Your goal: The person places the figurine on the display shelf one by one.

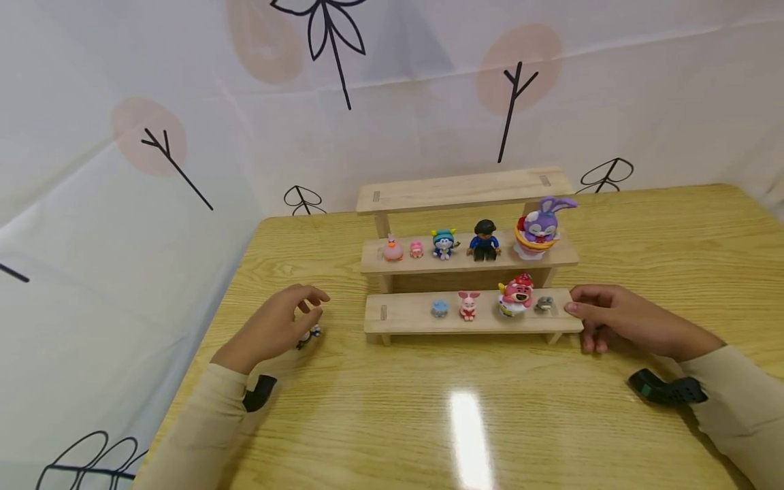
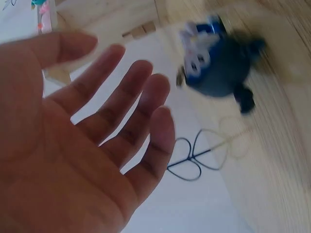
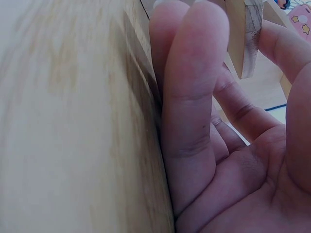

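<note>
My left hand (image 1: pixel 278 327) hovers over the table's left side with relaxed, spread fingers and holds nothing. Just beyond its fingertips a small dark-blue figurine (image 2: pixel 216 60) with a white face lies on the table; in the head view the hand partly covers this figurine (image 1: pixel 315 331). At the right end of a three-tier wooden display shelf (image 1: pixel 404 320), my right hand (image 1: pixel 625 320) grips the lowest board's end, thumb on top and other fingers lower down. In the right wrist view, the board's end (image 3: pixel 251 39) shows between the fingers, and the curled fingers (image 3: pixel 194 97) rest against the tabletop.
On the lowest tier stand a blue piece (image 1: pixel 439 308), a piglet figure (image 1: pixel 468 306), a pink bear (image 1: pixel 516 295) and a grey figure (image 1: pixel 544 304). The middle tier holds several more, including a purple rabbit (image 1: pixel 540 228). A patterned cloth (image 1: pixel 429 102) hangs behind the table.
</note>
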`<state>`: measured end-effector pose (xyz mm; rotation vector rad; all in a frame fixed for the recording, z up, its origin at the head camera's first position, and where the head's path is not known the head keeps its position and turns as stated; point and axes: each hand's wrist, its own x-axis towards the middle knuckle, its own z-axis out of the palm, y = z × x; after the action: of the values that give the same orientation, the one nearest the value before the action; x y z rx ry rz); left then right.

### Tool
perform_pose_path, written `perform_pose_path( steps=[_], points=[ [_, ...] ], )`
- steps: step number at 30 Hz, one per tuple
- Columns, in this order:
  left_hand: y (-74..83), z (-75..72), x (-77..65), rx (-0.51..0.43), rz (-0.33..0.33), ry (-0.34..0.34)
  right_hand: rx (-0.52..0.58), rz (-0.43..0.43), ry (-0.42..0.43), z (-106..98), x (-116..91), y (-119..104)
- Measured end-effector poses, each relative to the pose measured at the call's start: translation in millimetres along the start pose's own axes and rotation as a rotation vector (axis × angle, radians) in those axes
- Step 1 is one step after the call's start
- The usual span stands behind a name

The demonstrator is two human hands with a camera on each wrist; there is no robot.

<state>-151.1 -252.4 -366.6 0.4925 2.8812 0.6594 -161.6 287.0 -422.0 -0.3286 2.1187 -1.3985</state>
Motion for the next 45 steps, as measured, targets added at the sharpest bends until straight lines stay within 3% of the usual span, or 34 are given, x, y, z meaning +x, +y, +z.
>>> perform_pose_path(
  steps=[6, 14, 23, 36, 45],
  points=[
    [-9.5, -3.7, -8.8, -0.014, -0.047, -0.080, -0.009, 0.025, 0.009, 0.7, -0.1, -2.1],
    [-13.6, -4.5, -14.8, -0.009, -0.064, -0.131, -0.014, 0.022, 0.007, 0.1, -0.3, -1.5],
    [-17.3, -3.6, -14.8, -0.006, -0.033, -0.140, -0.013, 0.028, 0.008, 1.6, -0.1, -2.1],
    [-21.4, -0.9, -12.6, 0.033, -0.038, -0.161, -0.021, 0.023, 0.013, 2.0, -0.8, -2.1],
    [-20.2, -1.1, -11.9, -0.013, -0.042, -0.176, -0.021, 0.027, 0.011, 1.9, -0.9, -2.2]
  ],
)
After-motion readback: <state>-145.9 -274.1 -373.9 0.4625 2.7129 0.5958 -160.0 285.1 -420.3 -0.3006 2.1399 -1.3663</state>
